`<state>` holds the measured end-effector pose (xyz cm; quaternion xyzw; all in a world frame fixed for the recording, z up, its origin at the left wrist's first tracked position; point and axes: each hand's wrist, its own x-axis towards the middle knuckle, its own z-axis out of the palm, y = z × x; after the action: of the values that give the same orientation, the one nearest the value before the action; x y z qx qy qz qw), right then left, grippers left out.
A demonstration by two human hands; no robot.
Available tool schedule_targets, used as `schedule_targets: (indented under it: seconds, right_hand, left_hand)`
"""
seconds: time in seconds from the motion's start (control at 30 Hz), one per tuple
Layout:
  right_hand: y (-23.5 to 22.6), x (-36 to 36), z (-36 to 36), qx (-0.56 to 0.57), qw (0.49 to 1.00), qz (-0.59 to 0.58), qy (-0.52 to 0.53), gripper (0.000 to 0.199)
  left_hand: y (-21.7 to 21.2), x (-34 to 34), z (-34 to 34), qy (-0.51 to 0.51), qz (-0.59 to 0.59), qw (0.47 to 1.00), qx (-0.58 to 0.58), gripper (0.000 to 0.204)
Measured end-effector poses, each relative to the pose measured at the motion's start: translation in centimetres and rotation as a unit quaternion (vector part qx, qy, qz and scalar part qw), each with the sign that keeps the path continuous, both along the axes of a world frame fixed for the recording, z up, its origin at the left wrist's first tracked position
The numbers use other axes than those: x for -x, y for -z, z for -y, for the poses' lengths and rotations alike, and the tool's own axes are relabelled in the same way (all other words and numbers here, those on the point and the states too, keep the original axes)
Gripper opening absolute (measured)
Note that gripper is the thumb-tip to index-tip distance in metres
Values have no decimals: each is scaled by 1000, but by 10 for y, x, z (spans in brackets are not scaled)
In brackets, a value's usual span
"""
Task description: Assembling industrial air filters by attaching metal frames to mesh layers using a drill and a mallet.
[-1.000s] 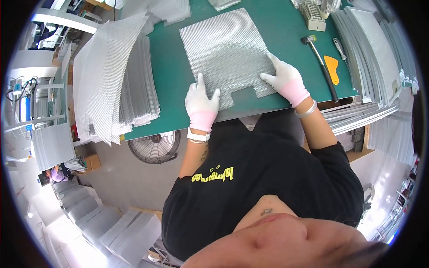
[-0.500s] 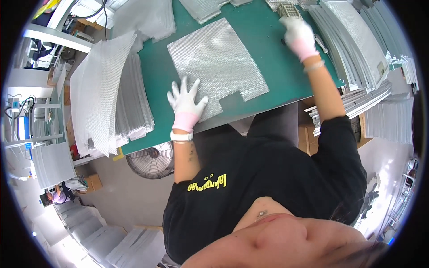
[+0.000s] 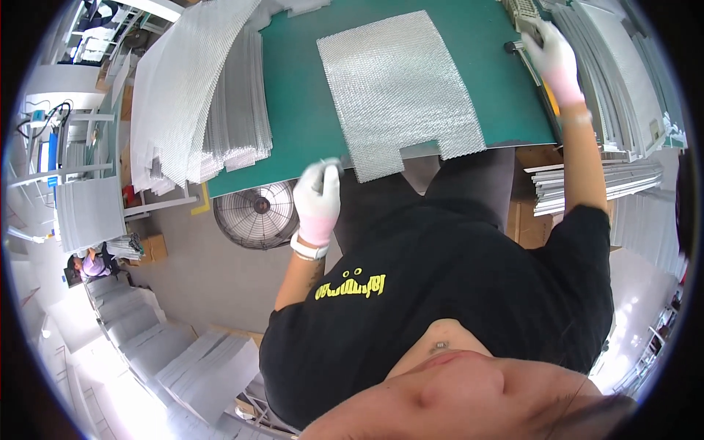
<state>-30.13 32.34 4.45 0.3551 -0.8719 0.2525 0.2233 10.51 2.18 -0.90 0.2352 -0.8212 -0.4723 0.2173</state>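
Observation:
A silvery textured sheet (image 3: 400,88) with a notch cut in its near edge lies flat on the green mat (image 3: 293,110). My left hand (image 3: 319,196), in a white and pink glove, is off the sheet at the table's front edge, fingers curled, with a thin pale sliver at the fingertips. My right hand (image 3: 551,50), gloved the same, reaches to the far right of the mat. It lies over a dark-headed tool (image 3: 509,46), fingertips next to a white box (image 3: 519,10). Its grip is hidden.
Tall stacks of the same silvery sheets (image 3: 198,103) stand left of the mat, and flat grey panels (image 3: 623,81) are piled on the right. A round fan (image 3: 257,214) sits on the floor under the table edge. Another person (image 3: 88,262) is far left.
My left hand has come off the sheet and drawn back to the table's front edge, its fingers now curled. My right hand stays stretched toward the far right by the tool.

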Motion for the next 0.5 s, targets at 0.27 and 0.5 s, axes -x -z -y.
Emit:
schedule_targets:
  seconds: [0.27, 0.5]
  right_hand:
    - [46, -245, 48, -148, 809, 499, -273, 59]
    - [54, -267, 100, -172, 843, 478, -176, 37]
  left_hand:
    - [37, 8, -10, 51, 199, 932, -298, 55]
    - [43, 24, -29, 67, 222, 921, -314, 58]
